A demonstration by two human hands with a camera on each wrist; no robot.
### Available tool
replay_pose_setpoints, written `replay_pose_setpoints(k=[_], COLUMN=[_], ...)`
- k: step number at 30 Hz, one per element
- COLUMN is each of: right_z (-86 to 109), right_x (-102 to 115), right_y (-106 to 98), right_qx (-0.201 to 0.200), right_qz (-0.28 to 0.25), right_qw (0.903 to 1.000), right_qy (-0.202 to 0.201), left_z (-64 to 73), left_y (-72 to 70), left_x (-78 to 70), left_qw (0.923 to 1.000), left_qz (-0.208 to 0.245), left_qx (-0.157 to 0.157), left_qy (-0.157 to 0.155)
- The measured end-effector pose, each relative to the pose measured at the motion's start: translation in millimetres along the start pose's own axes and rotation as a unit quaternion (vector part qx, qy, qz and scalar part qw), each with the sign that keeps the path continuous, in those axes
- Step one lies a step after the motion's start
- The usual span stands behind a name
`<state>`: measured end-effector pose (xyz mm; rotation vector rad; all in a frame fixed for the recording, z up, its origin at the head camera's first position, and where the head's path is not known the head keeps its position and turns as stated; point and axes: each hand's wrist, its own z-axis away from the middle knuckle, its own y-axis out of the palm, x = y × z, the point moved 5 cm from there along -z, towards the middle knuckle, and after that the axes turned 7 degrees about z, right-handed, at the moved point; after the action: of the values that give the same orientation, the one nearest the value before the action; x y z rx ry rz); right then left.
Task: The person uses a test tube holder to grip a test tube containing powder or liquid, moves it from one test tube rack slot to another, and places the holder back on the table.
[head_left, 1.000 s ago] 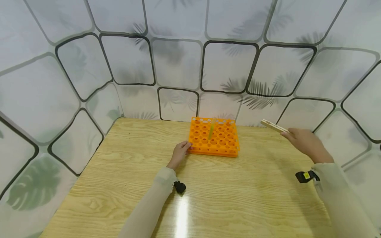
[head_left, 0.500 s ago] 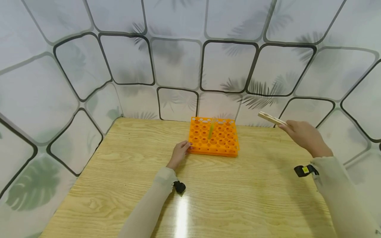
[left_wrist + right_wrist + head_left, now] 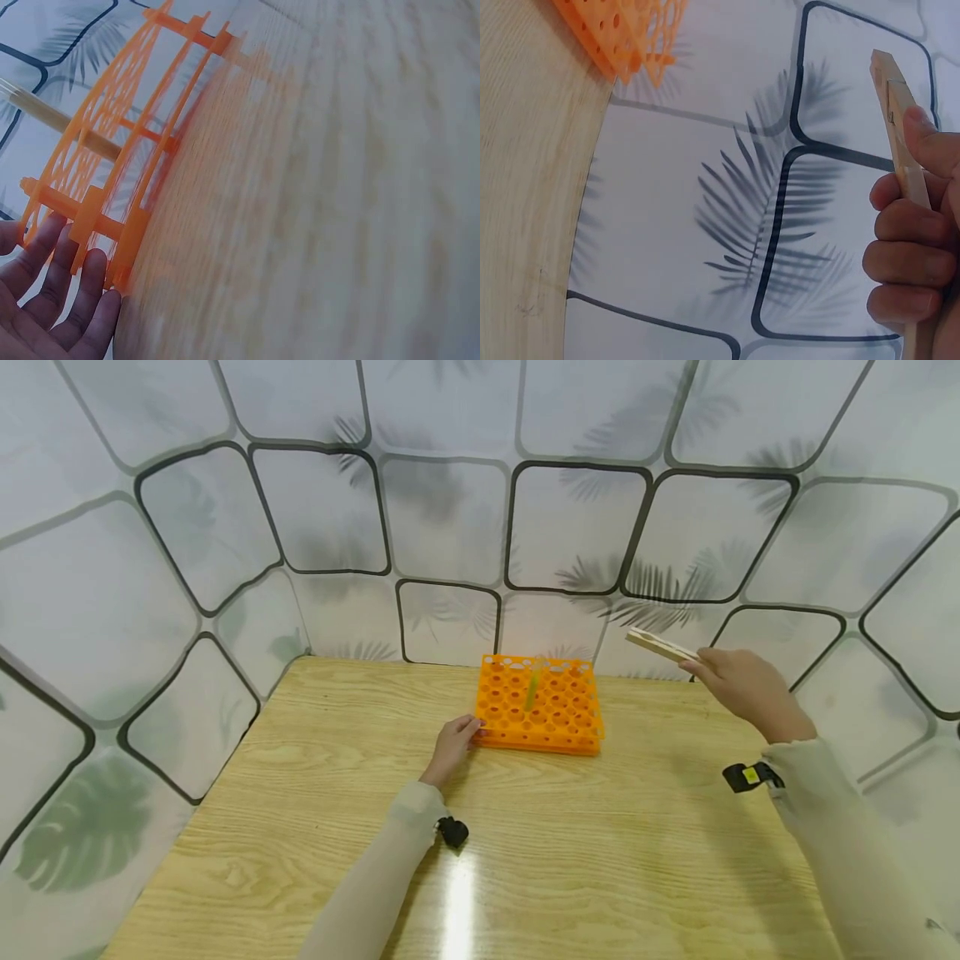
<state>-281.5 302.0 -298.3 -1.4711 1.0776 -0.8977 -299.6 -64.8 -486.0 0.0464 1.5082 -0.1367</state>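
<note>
An orange test tube rack [image 3: 538, 742] stands at the back of the table, and one test tube [image 3: 532, 687] with yellow contents sits upright in it. My left hand [image 3: 453, 745] grips the rack's near left corner; the left wrist view shows its fingers [image 3: 90, 281] against the end posts, with the thumb partly cut off. To the right of the rack and above the table, my right hand [image 3: 750, 687] holds a wooden test tube clamp [image 3: 660, 645]. In the right wrist view the fingers curl round the clamp's handle and the thumb lies along it. The clamp's tip points left, apart from the tube.
The wooden table [image 3: 337, 843] reaches back to a patterned curtain [image 3: 450, 518], which rises close behind the rack and also along the left side. A small black camera is strapped on each wrist.
My right hand has moved left and upward with the test tube clamp, bringing it nearer the rack. The left hand, rack and test tube have stayed in place.
</note>
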Motion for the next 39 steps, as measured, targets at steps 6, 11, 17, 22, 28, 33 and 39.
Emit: replay_pose_setpoints(k=[6,11,17,22,28,33,39], right_z=[-8.1,-13.9,-22.0,-28.4,-33.7,-38.0,-42.4], right_x=[11,20,30,35,42,48,54], right_y=[0,0,1,1,2,2,4], right_qx=[-0.022,-0.036,-0.030,-0.028,-0.020,-0.015,-0.010], right_qz=[-0.001,-0.008,-0.012,-0.007,-0.013,-0.019,-0.018], right_qw=[0.9996,0.9991,0.9991,0.9988,0.9988,0.9991,0.9986], right_qy=[-0.019,-0.022,-0.029,-0.039,-0.042,-0.036,-0.050], left_z=[-2.0,-2.4,-2.0,-2.8,6.9,5.9,-2.3], left_y=[-0.2,-0.1,0.3,0.2,0.9,1.3,0.1], left_x=[3.3,3.0,2.6,2.7,-12.2,-10.6,3.2], left_qw=[0.9999,0.9998,0.9998,0.9999,1.0000,0.9999,0.9998], left_qz=[-0.011,-0.015,-0.014,-0.009,0.000,-0.004,-0.007], left_qx=[-0.013,-0.014,-0.014,-0.011,0.000,-0.006,-0.016], left_qy=[-0.001,0.000,-0.002,-0.001,0.002,0.009,0.002])
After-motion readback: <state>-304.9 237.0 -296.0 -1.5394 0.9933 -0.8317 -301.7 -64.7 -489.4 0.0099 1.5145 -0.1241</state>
